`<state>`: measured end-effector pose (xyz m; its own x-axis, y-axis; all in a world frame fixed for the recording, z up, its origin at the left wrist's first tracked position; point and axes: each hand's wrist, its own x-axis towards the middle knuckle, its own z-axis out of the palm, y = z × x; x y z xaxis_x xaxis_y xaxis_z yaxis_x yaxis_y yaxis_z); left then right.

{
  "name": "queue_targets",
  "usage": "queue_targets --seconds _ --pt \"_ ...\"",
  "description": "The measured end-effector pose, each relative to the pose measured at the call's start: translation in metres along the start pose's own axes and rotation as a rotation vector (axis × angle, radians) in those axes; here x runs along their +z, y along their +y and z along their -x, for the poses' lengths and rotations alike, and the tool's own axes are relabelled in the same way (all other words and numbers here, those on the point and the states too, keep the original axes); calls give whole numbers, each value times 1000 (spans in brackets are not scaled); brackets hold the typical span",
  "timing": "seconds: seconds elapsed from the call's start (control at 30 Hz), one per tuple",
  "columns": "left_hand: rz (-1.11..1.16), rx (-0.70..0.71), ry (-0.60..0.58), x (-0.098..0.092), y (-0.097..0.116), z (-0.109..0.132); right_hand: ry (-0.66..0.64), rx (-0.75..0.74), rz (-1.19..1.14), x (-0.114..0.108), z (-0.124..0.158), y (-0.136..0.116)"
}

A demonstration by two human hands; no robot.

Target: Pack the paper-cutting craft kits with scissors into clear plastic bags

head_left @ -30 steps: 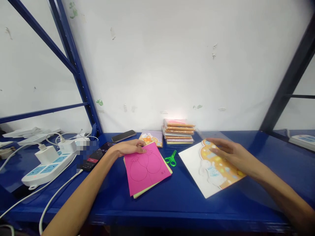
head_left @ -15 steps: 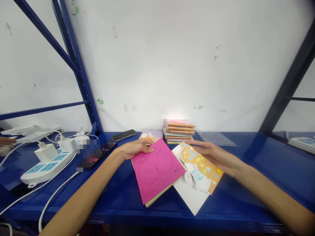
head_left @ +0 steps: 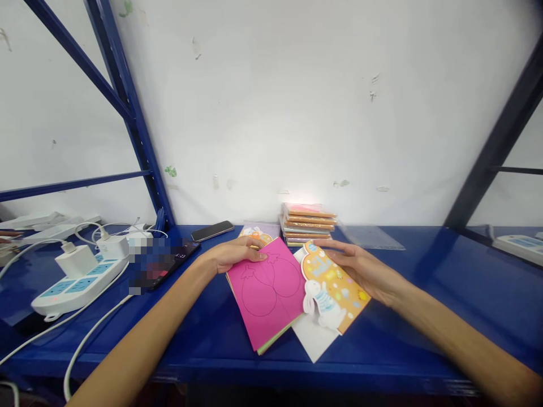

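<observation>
Pink card (head_left: 267, 297) lies on the blue shelf (head_left: 407, 362) under the left hand (head_left: 235, 254), fingers (head_left: 254, 256) flat and open; the right hand (head_left: 360, 271), fingers extended, rests on the rabbit card (head_left: 335, 294) beside it.

view: head-worn cam, just the one | aim: forward and down | range: pretty close on the left hand (head_left: 235, 254) and right hand (head_left: 356, 268), blue shelf (head_left: 403, 345) below, white wall (head_left: 271, 102) behind
</observation>
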<state>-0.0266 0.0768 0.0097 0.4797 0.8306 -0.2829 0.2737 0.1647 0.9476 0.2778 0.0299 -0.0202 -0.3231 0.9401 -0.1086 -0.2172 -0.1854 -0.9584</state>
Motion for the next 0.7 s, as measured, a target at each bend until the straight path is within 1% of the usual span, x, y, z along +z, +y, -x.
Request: queue_targets --seconds 0.1,0.2,0.27,0.33,0.37,0.4,0.43,0.5,0.53,0.57,0.63,0.67,0.7 --pt "-56 35 19 11 12 8 6 -65 -1 16 1 3" --pt "-153 110 67 20 30 17 -23 -121 -31 29 8 2" --pt "-222 172 107 28 45 22 -86 -120 -28 35 15 1" --pt "-316 256 137 41 60 27 -175 -103 34 39 22 -1" --pt "-378 308 150 48 67 30 -205 -101 81 40 25 -2" --pt "-503 395 184 57 73 34 -216 -106 126 40 28 -3" --pt "-617 471 247 67 78 38 -200 -118 159 40 31 -4" --pt "-789 596 428 86 83 48 -115 -146 177 38 38 -5" --pt "-844 652 482 95 82 54 -65 -161 163 36 41 -5" --pt "-864 734 566 103 79 58 -9 -182 142 35 44 -4" --pt "-804 943 750 117 64 64 102 -236 100 31 51 -1" --pt "-700 998 828 122 53 63 146 -256 79 30 55 1" --pt "-543 1003 869 127 40 61 177 -264 60 29 58 3"
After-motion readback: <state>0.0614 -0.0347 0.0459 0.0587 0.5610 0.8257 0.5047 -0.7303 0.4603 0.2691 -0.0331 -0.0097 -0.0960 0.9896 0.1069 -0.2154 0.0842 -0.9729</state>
